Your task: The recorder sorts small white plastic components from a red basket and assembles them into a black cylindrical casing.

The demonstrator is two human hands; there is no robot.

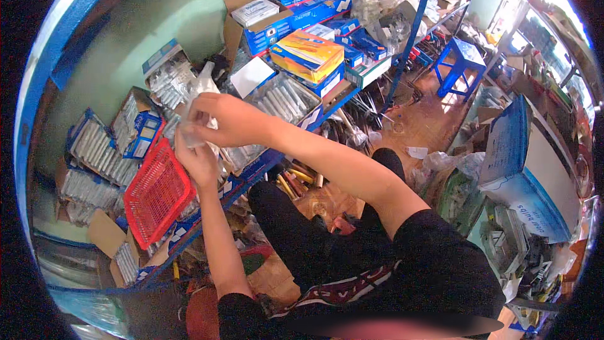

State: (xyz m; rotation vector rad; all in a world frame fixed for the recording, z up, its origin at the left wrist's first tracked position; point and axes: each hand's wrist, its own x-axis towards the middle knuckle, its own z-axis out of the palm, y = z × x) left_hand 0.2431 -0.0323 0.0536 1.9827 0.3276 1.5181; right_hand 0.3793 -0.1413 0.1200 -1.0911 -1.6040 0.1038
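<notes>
Both hands meet over the left part of a shelf crowded with boxes. My right hand [229, 119] has its fingers closed at a small see-through plastic packet [189, 131]. Just below it, my left hand [198, 162] is closed on the lower part of the same packet. What lies inside the packet is too blurred to tell. A red plastic basket [160, 194] lies tilted on boxes next to my left wrist; no contents show in it. Behind my right hand stands an open carton [171, 79] of wrapped pieces.
Several open boxes of slim wrapped pieces [97, 151] fill the shelf's left end. A yellow-orange box [307, 55] sits on blue boxes farther right. The shelf's blue metal edge [251, 167] runs below my forearms. A blue stool [461, 66] and a large blue-white carton [531, 170] stand to the right.
</notes>
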